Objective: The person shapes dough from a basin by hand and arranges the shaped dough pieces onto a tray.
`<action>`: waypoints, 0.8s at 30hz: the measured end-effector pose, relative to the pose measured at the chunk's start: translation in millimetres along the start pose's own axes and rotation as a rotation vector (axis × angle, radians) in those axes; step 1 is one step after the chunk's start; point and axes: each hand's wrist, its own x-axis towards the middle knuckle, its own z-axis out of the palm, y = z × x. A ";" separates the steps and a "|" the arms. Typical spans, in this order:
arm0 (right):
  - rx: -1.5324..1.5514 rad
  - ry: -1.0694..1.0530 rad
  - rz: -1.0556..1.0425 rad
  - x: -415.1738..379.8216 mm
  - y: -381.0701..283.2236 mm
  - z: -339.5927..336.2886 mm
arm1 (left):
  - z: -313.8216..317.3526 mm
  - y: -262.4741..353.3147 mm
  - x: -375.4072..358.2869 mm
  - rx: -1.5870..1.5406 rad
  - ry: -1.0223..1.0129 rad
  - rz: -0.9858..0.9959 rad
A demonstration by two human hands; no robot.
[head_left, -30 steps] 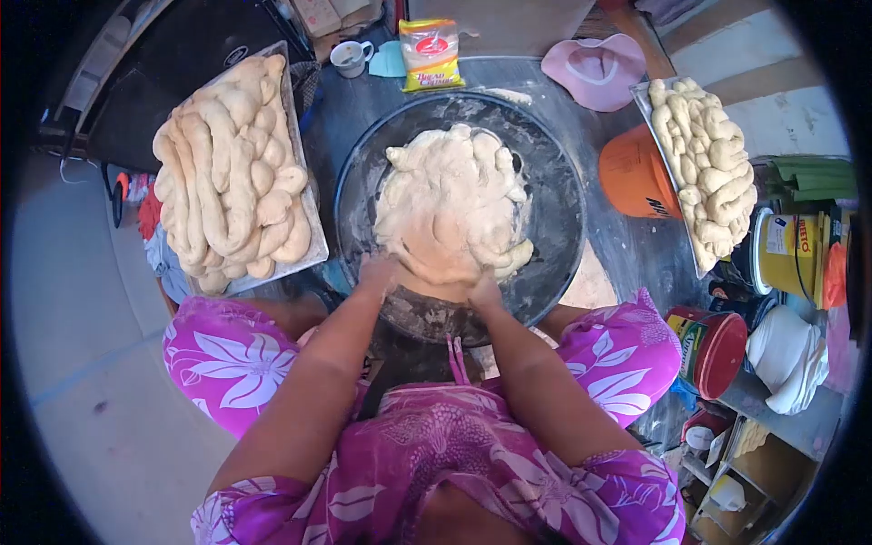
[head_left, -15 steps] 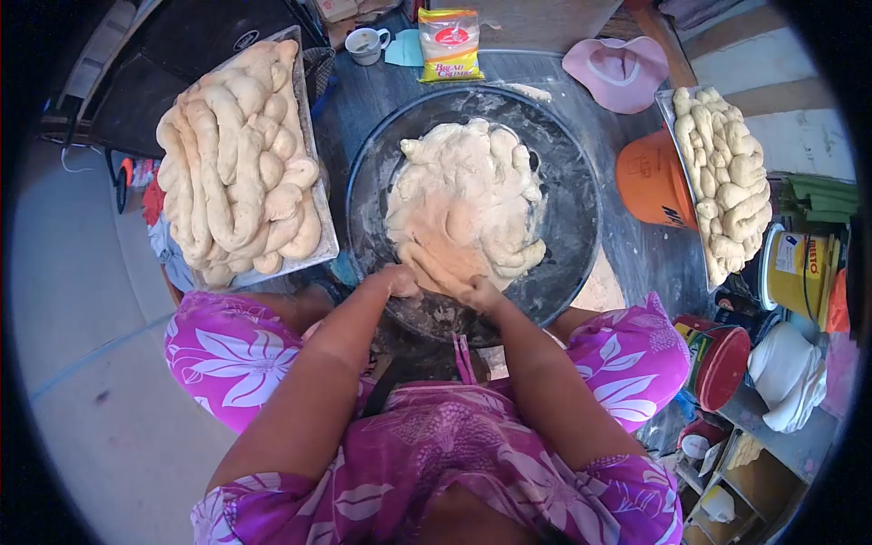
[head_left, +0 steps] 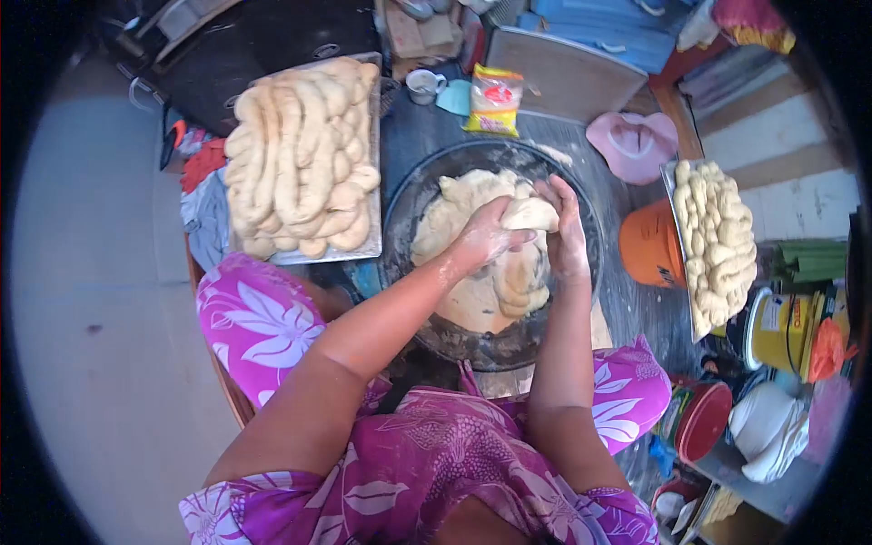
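My left hand (head_left: 486,238) is closed around a piece of pale dough (head_left: 530,215), held above a large round black basin. My right hand (head_left: 567,225) stands at the right end of that piece, palm turned toward it and fingers stretched upward. Flour whitens both hands. Below them, a mass of floury dough (head_left: 445,218) lies in the basin (head_left: 396,213), with a folded, lumpy part on its right side. My hands and forearms hide some of the dough.
Left of the basin is a tray (head_left: 374,182) heaped with dough ropes (head_left: 295,163); another tray of dough pieces (head_left: 718,241) leans by an orange bucket (head_left: 649,243). Behind the basin are a cup (head_left: 423,86), a bread crumbs bag (head_left: 495,100) and a pink hat (head_left: 633,145).
Both hands have risen from the basin's near side to above its middle right. A piece of dough is now lifted in my left hand. The camera view has shifted.
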 end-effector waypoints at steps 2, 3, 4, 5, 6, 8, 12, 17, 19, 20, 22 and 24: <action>-0.312 -0.265 0.206 -1.2 2.7 8.2 | -1.4 32.7 -3.7 0.047 0.065 0.236; -0.395 -0.243 0.161 -9.8 20.0 13.8 | -3.0 48.5 -3.9 0.060 0.153 0.334; -0.477 -0.219 0.113 -17.6 34.9 25.9 | -6.4 75.3 -9.9 0.062 0.216 0.451; -0.477 -0.228 0.102 -17.1 40.3 37.9 | -9.7 117.7 -29.2 -0.047 0.207 0.363; -0.680 -0.215 0.232 -16.6 44.8 49.4 | -19.0 140.8 -38.0 -0.089 0.193 0.419; -0.879 -0.201 0.358 -21.6 60.9 50.8 | -46.7 174.8 -50.9 -0.189 0.293 0.556; -1.152 -0.273 0.395 -42.0 103.9 -2.5 | -124.7 209.7 -96.8 -0.246 0.437 0.790; -0.918 -0.414 0.656 -17.8 92.3 40.3 | -215.7 177.2 -147.9 -0.345 0.651 0.718; -1.197 -0.617 0.538 21.8 71.2 82.0 | -243.7 159.7 -170.7 -0.493 0.675 0.677; -1.374 -0.530 0.238 32.2 52.7 115.4 | -256.9 151.9 -180.7 -0.591 0.668 0.657; -1.198 -0.376 0.105 73.8 56.9 148.8 | -272.5 148.4 -199.4 -0.636 0.704 0.695; -0.816 -0.238 0.289 93.6 25.0 222.5 | -281.5 150.4 -216.5 -0.634 0.669 0.754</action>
